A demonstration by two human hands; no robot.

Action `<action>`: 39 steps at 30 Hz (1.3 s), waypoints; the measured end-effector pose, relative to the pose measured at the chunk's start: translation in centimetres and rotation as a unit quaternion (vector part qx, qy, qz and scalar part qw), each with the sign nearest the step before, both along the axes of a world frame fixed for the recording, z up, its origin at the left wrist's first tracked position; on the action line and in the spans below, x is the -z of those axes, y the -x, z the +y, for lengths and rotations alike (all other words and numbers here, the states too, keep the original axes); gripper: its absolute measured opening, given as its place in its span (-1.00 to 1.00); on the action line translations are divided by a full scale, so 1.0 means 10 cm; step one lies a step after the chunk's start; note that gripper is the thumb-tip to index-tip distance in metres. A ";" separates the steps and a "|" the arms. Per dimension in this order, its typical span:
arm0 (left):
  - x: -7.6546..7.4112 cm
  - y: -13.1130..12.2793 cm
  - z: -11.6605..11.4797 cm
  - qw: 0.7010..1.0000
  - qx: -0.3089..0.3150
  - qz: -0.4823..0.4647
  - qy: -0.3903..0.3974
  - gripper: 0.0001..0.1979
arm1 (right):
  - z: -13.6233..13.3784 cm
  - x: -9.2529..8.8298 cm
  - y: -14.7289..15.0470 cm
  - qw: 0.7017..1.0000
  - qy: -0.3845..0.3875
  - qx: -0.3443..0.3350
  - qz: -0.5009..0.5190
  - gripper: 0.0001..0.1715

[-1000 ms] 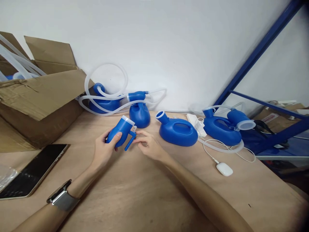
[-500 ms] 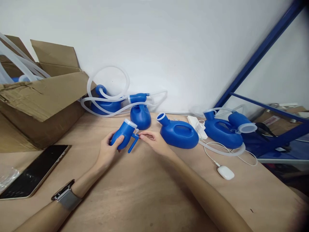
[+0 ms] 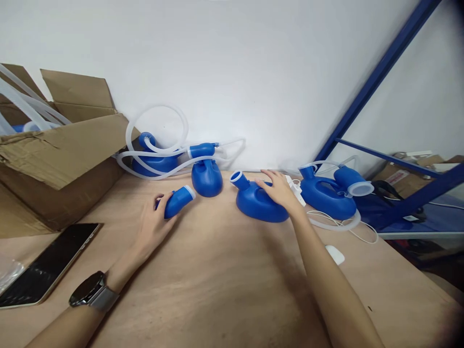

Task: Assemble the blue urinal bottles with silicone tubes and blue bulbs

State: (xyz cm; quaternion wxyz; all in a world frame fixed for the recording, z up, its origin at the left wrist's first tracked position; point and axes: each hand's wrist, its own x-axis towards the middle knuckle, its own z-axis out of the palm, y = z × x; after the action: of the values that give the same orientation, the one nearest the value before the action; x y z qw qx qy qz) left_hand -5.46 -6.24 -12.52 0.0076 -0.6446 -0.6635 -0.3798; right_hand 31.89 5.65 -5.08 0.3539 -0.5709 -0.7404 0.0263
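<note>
My left hand (image 3: 159,220) is closed around a blue plastic urinal funnel (image 3: 178,200), its white-rimmed mouth facing right, low over the wooden table. The funnel's rear end is partly hidden by my fingers. My right hand (image 3: 277,187) has its fingers spread over the handle of a blue urinal bottle (image 3: 259,208); whether it touches the handle I cannot tell. This bottle stands upright, its white-rimmed neck open and pointing up to the left. Between my hands, farther back, sits another blue bottle (image 3: 206,180) seen end-on.
At the left stands an open cardboard box (image 3: 68,150) with clear tubes, and a phone (image 3: 50,266) lies before it. Behind are a blue bottle with coiled clear hose (image 3: 157,107) and the wall. Rightward are a third bottle (image 3: 328,200), a power strip (image 3: 295,190), a white charger (image 3: 335,254) and blue shelving (image 3: 377,82).
My right hand has left the blue strap on the funnel and moved right to the bottle's handle. My left hand has lowered the funnel leftward and tipped its mouth to the right.
</note>
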 end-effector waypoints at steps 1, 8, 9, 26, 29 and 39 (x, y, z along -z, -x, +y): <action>0.03 0.03 0.02 0.999 -0.001 0.037 0.010 -0.38 | 0.04 0.01 -0.11 0.998 0.056 0.001 -0.007 -0.34; 0.05 0.05 0.03 0.972 -0.089 0.186 0.113 -0.36 | -0.03 -0.07 -0.29 0.970 0.206 -0.133 0.005 -0.28; 0.03 0.04 0.03 0.968 -0.102 0.196 0.119 -0.35 | -0.06 -0.10 -0.26 0.963 0.220 -0.158 0.008 -0.25; 0.07 0.13 0.08 0.962 -0.153 0.207 0.089 -0.37 | 0.73 -0.18 0.37 0.929 0.312 -0.170 -0.102 -0.16; 0.10 0.11 0.08 0.966 -0.139 0.206 0.062 -0.38 | 0.98 -0.13 0.58 0.923 0.334 -0.144 -0.129 -0.06; 0.08 0.22 0.11 0.989 -0.074 0.112 0.059 -0.52 | 1.06 0.01 0.59 0.958 0.251 -0.059 -0.124 -0.25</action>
State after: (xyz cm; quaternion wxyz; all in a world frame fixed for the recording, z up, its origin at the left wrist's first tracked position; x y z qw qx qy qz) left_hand -7.63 -5.18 -13.30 0.0718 -0.6315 -0.7255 -0.2640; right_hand 26.00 16.21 -5.17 0.1022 -0.5954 -0.7805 0.1612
